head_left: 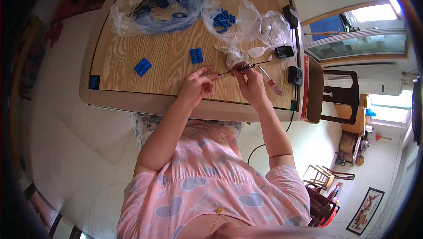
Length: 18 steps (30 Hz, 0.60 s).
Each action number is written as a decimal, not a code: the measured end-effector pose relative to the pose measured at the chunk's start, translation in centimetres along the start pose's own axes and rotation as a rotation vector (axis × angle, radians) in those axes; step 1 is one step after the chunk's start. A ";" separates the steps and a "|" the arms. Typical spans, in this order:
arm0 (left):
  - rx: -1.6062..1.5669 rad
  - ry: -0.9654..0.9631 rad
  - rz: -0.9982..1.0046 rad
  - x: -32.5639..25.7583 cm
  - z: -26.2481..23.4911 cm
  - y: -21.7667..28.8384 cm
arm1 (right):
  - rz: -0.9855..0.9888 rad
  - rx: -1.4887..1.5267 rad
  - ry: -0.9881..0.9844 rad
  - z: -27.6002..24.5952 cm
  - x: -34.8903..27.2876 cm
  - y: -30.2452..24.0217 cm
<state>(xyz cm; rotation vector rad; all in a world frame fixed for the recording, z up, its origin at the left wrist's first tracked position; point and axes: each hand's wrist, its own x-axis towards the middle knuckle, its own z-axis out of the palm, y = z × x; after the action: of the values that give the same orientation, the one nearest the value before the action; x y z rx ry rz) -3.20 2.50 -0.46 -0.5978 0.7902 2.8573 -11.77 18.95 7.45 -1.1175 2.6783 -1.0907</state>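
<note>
My left hand pinches the near end of a thin dark rod over the wooden table. My right hand grips the same rod further along, just under a dark coil spring threaded on it. The rod's far end points toward the back right. A screwdriver with a red and clear handle lies just right of my right hand. Two blue plastic blocks rest on the table to the left.
Clear plastic bags with blue parts and dark rods sit at the back, one smaller bag beside them. Crumpled white cloth, black adapters and a cable lie at the right edge. A chair stands right.
</note>
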 end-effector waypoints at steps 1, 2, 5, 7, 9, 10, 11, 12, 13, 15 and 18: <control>-0.014 -0.006 -0.005 0.0 -0.1 0.0 | 0.006 0.004 -0.004 0.0 0.0 -0.1; -0.028 -0.013 -0.010 0.0 -0.2 0.0 | 0.007 0.002 -0.005 0.1 -0.2 -0.1; -0.033 -0.017 -0.012 0.1 -0.3 -0.1 | 0.034 0.006 0.003 0.3 -0.3 0.3; -0.035 -0.024 -0.009 0.1 -0.3 -0.1 | 0.029 0.016 0.001 0.2 -0.4 0.1; -0.037 -0.034 -0.003 0.1 -0.3 0.0 | 0.020 -0.006 -0.008 0.2 -0.4 -0.3; -0.039 -0.041 0.001 0.1 -0.3 -0.1 | 0.018 -0.026 -0.018 0.2 -0.4 -0.3; -0.041 -0.047 0.005 0.2 -0.3 -0.1 | 0.019 -0.028 -0.019 0.3 -0.5 0.0; -0.042 -0.049 0.004 0.3 -0.2 -0.1 | -0.003 -0.009 0.000 0.5 -0.5 0.5; -0.050 -0.040 0.003 0.3 -0.2 -0.2 | -0.025 0.012 0.017 0.6 -0.5 0.5; -0.058 -0.033 0.004 0.4 -0.2 -0.2 | -0.016 -0.016 0.017 0.6 -0.6 0.4; -0.066 -0.048 0.011 0.5 -0.6 -0.4 | -0.005 -0.043 0.016 0.7 -0.5 0.1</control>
<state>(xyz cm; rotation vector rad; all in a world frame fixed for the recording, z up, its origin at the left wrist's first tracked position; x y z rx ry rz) -3.38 2.55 -1.31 -0.5328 0.6960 2.9058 -11.20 18.91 6.78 -1.1281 2.7257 -1.0519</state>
